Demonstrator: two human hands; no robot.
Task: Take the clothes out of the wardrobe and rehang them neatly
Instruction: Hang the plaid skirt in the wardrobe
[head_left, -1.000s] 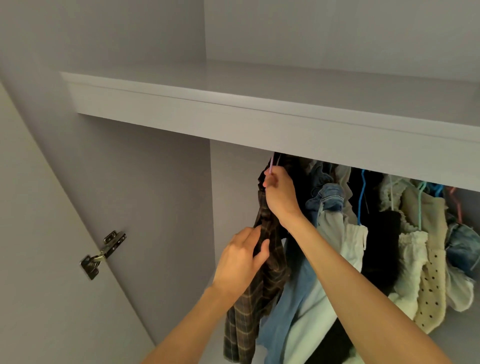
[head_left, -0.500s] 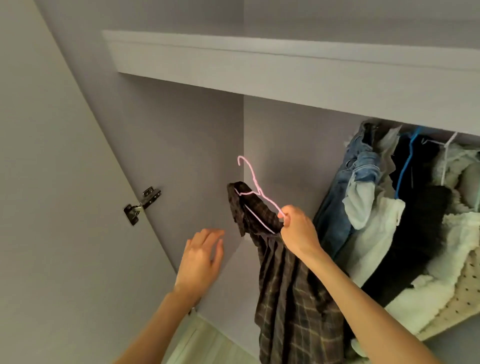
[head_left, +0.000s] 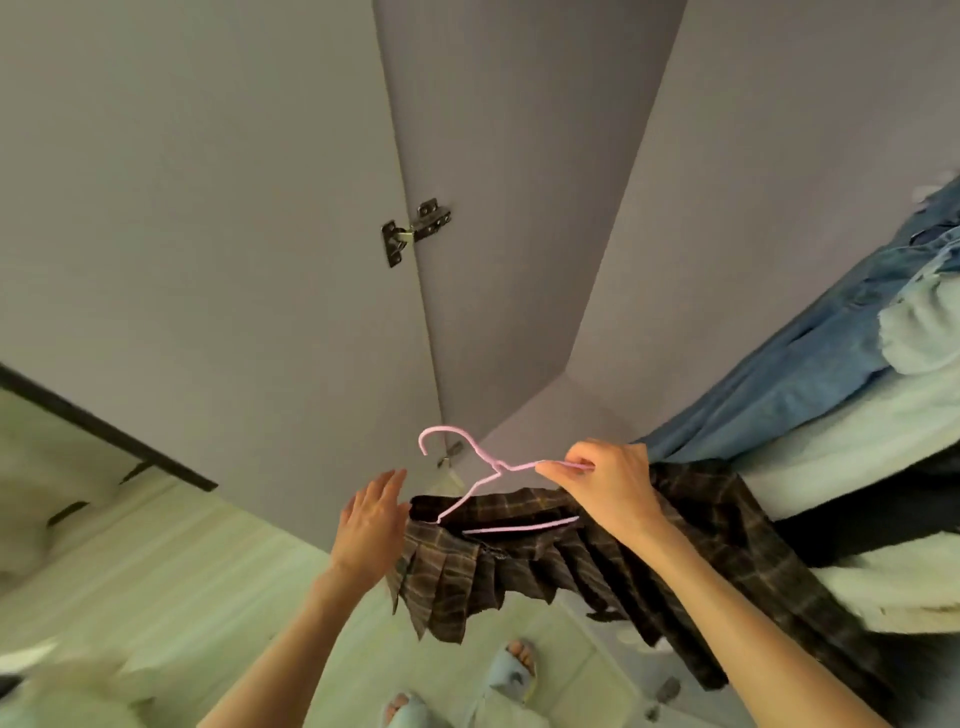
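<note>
A dark plaid pleated skirt (head_left: 519, 566) hangs on a pink wire hanger (head_left: 470, 480), held out in front of the open wardrobe. My right hand (head_left: 608, 483) pinches the hanger's right arm, with the skirt draped under and past it. Just left of the skirt's waistband, my left hand (head_left: 371, 519) is raised with its fingers straight and holds nothing. More clothes stay inside the wardrobe at the right: blue jeans (head_left: 810, 358), a pale garment (head_left: 919, 332) and a black one (head_left: 883, 509).
The open wardrobe door (head_left: 208, 234) stands at the left, with a metal hinge (head_left: 413, 231) at its inner edge. Below lie pale wooden floor (head_left: 171, 561) and my slippered feet (head_left: 511, 670). The wardrobe's bottom edge (head_left: 597, 644) runs beside them.
My right hand has carried the hanger and skirt down and out of the wardrobe. The view has tilted down to the floor. My left hand has come closer to the skirt.
</note>
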